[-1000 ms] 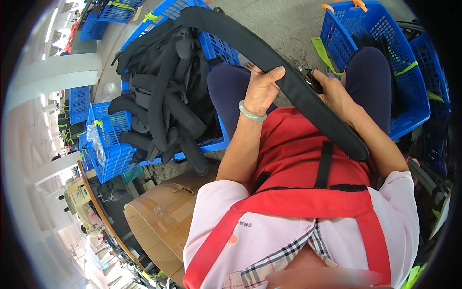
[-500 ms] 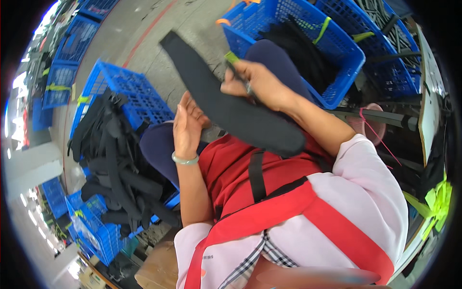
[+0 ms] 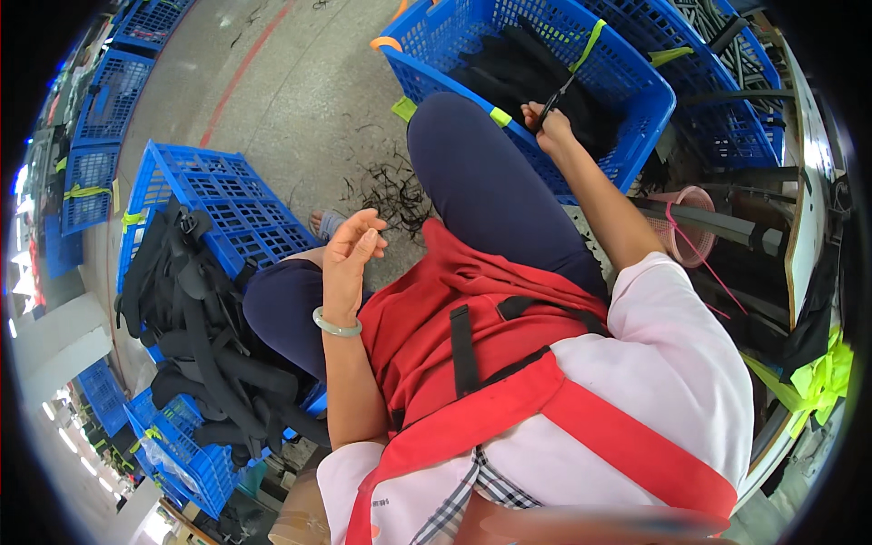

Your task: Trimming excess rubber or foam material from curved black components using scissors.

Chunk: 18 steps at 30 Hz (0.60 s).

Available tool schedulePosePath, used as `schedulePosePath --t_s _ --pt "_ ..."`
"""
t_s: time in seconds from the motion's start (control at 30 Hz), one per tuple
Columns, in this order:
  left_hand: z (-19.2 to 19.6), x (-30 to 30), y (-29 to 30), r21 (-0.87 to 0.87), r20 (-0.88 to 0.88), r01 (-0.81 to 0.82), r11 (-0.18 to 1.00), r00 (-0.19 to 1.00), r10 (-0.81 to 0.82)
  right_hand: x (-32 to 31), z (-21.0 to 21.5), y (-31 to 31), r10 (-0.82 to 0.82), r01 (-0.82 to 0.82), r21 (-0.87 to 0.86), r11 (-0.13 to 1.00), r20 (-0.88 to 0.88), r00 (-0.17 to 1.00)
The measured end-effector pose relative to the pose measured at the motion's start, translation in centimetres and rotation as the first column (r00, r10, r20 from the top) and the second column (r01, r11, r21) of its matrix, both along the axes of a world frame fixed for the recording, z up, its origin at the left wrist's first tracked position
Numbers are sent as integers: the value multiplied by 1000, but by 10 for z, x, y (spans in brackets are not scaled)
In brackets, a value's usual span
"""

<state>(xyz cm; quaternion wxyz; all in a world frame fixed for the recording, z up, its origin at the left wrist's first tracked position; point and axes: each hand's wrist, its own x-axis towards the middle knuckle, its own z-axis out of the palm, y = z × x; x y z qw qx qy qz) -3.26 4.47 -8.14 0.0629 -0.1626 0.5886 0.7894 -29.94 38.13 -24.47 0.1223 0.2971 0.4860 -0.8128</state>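
Note:
My right hand (image 3: 549,127) reaches out over the near edge of a blue crate (image 3: 649,136) on the right, its fingers closed around black-handled scissors (image 3: 564,90). The blades point up and away, over a heap of black fabric pieces (image 3: 498,77) in that crate. My left hand (image 3: 350,259) is raised above my left knee, fingers loosely bent and apart, with nothing in it. Beside it on the left, a blue crate (image 3: 238,195) is heaped with long, padded black pieces (image 3: 204,331).
Black scraps (image 3: 395,195) litter the grey floor (image 3: 309,100) between the crates. A pink basket (image 3: 686,213) stands to the right, under dark bars. Farther right is another blue crate (image 3: 727,136). Bright yellow-green strips (image 3: 817,377) hang near the right edge.
The long black padded piece has left my right hand and lap. My right hand, still with the scissors, has moved away and right over the crate. My left hand has shifted slightly down.

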Motion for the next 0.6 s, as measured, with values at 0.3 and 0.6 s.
schedulePosePath --t_s 0.3,0.6 --pt "5 13 -19 -278 -23 -133 951 991 132 13 76 -21 437 -392 273 879 -130 890" --pt "52 97 -99 -571 -469 -662 486 748 469 19 188 -82 790 -465 639 613 -502 352"
